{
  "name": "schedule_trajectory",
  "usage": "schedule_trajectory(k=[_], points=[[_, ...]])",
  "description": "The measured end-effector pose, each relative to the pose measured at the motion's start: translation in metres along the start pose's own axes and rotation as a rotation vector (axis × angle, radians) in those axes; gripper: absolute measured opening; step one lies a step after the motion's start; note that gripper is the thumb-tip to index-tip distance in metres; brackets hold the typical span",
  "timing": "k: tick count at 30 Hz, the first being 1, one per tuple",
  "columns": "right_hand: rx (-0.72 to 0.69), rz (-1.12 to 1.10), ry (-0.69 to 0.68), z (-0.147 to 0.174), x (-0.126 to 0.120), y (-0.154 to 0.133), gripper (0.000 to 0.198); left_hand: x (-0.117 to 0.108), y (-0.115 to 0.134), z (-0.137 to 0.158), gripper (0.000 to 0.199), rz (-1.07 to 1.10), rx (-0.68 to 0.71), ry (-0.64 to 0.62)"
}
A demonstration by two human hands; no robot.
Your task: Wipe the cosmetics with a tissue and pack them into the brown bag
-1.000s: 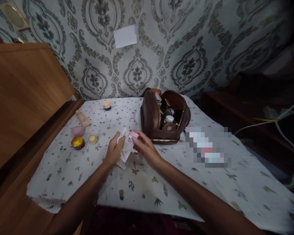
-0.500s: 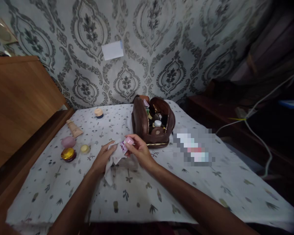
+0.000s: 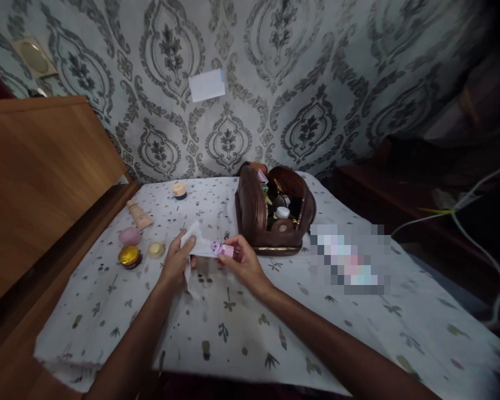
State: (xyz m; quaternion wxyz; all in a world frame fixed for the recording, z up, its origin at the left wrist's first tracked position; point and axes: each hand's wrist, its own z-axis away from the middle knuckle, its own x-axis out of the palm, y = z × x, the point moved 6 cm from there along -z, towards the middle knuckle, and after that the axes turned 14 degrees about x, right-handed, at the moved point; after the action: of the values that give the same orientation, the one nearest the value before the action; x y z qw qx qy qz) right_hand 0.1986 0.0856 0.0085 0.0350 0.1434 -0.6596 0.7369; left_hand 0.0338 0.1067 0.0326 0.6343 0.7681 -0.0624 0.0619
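My left hand (image 3: 175, 260) is closed on a crumpled white wipe (image 3: 195, 236), which hangs down below the fingers. Between my hands is a small pink and purple printed tube (image 3: 222, 249), lying nearly level. My right hand (image 3: 246, 265) pinches its pink right end, while the wipe covers or touches its left end. Whether my left fingers also press on the tube through the wipe cannot be made out. Just behind my right hand stands an unzipped brown leather bag (image 3: 250, 208) with a white-lidded jar (image 3: 282, 213) and other cosmetics inside.
To the left are a beige tube (image 3: 140, 215), a pink egg-shaped item (image 3: 130, 236), a gold-lidded jar (image 3: 129, 256), a small yellowish pot (image 3: 156, 250) and a cream-lidded jar (image 3: 179, 191). A blurred-out object (image 3: 348, 258) lies right of the bag on the patterned tablecloth (image 3: 216, 339).
The pink tube has turned from tilted to nearly level, with my right hand further out at its end. The wipe now stands up above my left fingers. The whole view has shifted.
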Motion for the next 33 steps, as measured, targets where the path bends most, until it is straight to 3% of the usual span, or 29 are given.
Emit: schedule_trajectory(k=[5,10,16,21,24,28,33], points=[[-0.075,0.242,0.025,0.002,0.004,0.003,0.029,-0.009,0.001,-0.003,0.048,-0.084,0.046,0.073],[-0.124,0.410,0.119,0.006,0.001,0.002,0.023,-0.005,0.001,-0.007,0.068,-0.215,0.121,-0.060],[-0.150,0.506,0.096,0.011,0.005,0.000,0.027,-0.013,-0.001,-0.008,0.039,-0.370,0.165,-0.031],[-0.167,0.440,0.119,0.015,0.008,-0.006,0.024,-0.014,-0.005,-0.005,0.050,-0.078,0.054,0.135],[-0.036,0.283,0.044,0.014,0.011,-0.003,0.026,-0.012,-0.005,-0.002,0.053,-0.025,0.009,0.195],[0.201,0.005,-0.099,0.012,0.017,0.009,0.039,-0.002,0.001,0.002,0.053,-0.150,0.080,0.058],[0.235,-0.075,-0.127,0.010,0.019,0.013,0.043,0.014,0.013,0.011,0.069,-0.513,0.320,-0.156]])
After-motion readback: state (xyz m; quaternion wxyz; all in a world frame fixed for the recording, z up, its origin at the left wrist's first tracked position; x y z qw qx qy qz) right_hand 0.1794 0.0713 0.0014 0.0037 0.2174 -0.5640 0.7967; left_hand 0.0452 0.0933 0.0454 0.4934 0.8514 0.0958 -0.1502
